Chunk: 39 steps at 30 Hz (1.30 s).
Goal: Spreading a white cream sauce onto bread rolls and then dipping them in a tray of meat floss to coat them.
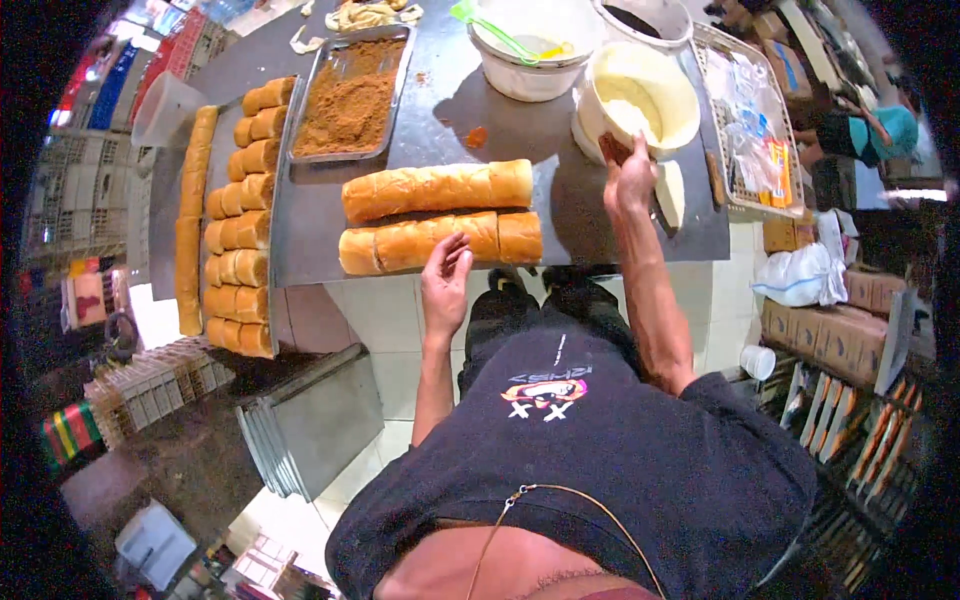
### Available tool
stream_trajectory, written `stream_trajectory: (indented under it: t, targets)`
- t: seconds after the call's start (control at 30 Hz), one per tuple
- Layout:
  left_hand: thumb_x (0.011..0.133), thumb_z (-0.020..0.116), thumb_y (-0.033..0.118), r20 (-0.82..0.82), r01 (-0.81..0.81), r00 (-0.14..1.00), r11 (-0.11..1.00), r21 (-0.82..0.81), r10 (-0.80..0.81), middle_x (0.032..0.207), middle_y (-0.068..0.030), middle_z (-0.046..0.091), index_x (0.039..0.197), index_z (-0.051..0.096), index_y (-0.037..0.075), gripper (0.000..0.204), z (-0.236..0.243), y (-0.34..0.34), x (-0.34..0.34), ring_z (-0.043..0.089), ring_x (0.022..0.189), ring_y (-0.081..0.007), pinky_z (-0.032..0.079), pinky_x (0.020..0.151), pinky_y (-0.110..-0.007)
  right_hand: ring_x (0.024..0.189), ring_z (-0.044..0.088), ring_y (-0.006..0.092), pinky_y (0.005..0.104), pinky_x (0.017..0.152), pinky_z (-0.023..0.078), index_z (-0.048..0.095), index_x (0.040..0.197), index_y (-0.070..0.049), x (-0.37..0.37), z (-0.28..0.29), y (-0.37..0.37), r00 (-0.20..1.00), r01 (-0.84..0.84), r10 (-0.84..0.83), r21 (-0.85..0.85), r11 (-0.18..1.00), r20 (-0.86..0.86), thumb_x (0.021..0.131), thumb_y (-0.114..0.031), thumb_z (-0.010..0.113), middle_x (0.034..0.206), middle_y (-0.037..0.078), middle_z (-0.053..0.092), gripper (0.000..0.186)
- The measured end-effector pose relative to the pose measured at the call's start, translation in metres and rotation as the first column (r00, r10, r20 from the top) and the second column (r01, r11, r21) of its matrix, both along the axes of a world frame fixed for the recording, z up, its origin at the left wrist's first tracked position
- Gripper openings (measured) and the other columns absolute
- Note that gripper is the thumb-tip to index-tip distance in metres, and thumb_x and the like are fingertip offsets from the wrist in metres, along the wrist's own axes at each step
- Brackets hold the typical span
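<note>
Golden bread loaves lie in two rows at frame centre on a steel table. The left hand, fingers loosely spread, touches the near loaf; the far loaf lies just above it. The right hand grips a white spatula beside the cream bucket, upper right. A tray of brown crumbs sits upper left.

Tray of brown crumbs, stacked bread rolls
</note>
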<state>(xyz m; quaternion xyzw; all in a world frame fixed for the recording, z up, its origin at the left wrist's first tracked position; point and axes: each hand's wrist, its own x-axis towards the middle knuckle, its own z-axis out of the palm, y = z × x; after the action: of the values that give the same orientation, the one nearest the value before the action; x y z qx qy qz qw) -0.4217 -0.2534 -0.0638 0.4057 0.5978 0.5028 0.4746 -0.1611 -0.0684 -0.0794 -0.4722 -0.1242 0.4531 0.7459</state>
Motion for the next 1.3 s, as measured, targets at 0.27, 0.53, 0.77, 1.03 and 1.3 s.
stream_trajectory:
  t: [0.27,0.53,0.77,1.03,1.3]
  targets:
    - [0.093,0.062,0.01,-0.284,-0.106,0.948,0.984,0.146,0.144,0.123,-0.0168,0.063,0.132,0.054,0.0,0.041,0.009,0.023,-0.037,0.061,0.112,-0.0231,0.049,0.097,-0.035,0.091,0.065,0.0236,0.0389,0.082,0.056,0.053,0.128,0.001,0.04,0.01,-0.086,0.92,-0.382,0.393,-0.242,0.892,-0.004,0.101,-0.023,0.054,0.109,0.013,0.064,0.035]
    - [0.096,0.057,0.016,0.489,-0.559,0.72,0.829,-0.011,0.492,0.14,-0.0166,0.046,0.144,0.035,0.0,0.055,0.003,0.098,-0.132,0.045,0.129,-0.0293,0.036,0.111,-0.038,0.082,0.064,0.0171,0.0329,0.075,0.053,0.05,0.128,-0.002,0.109,0.061,-0.095,0.605,-0.739,0.79,-0.44,0.509,-0.102,0.093,-0.019,0.064,0.103,0.007,0.064,0.041]
    - [0.091,0.048,0.048,0.61,-0.403,0.654,0.888,-0.22,0.448,0.151,-0.0215,0.034,0.149,0.031,0.007,0.073,-0.033,0.2,-0.218,0.029,0.14,-0.0391,0.011,0.116,-0.062,0.083,0.062,0.0159,0.0305,0.076,0.051,0.062,0.109,0.001,0.155,0.087,-0.029,0.082,-0.532,0.927,-0.771,0.35,0.365,0.096,-0.03,0.063,0.09,0.007,0.067,0.033]
    - [0.088,0.049,0.048,0.739,-0.217,0.48,0.88,-0.423,0.473,0.151,-0.0166,0.038,0.148,0.034,0.007,0.075,-0.042,0.248,-0.185,0.036,0.138,-0.0396,0.021,0.11,-0.067,0.091,0.069,0.0276,0.0356,0.082,0.052,0.065,0.114,0.002,-0.044,0.152,0.093,-0.12,-0.43,0.46,-0.463,0.775,0.88,0.096,-0.034,0.059,0.101,0.022,0.071,0.041]
    - [0.093,0.057,0.033,0.669,-0.3,0.616,0.909,-0.29,0.417,0.149,-0.0212,0.038,0.146,0.034,-0.002,0.068,-0.055,0.215,-0.16,0.038,0.138,-0.0348,0.026,0.116,-0.047,0.083,0.068,0.0289,0.0408,0.076,0.051,0.069,0.106,0.002,-0.116,0.079,0.218,-0.478,-0.213,0.699,-0.842,0.495,0.532,0.091,-0.031,0.063,0.092,0.023,0.07,0.037]
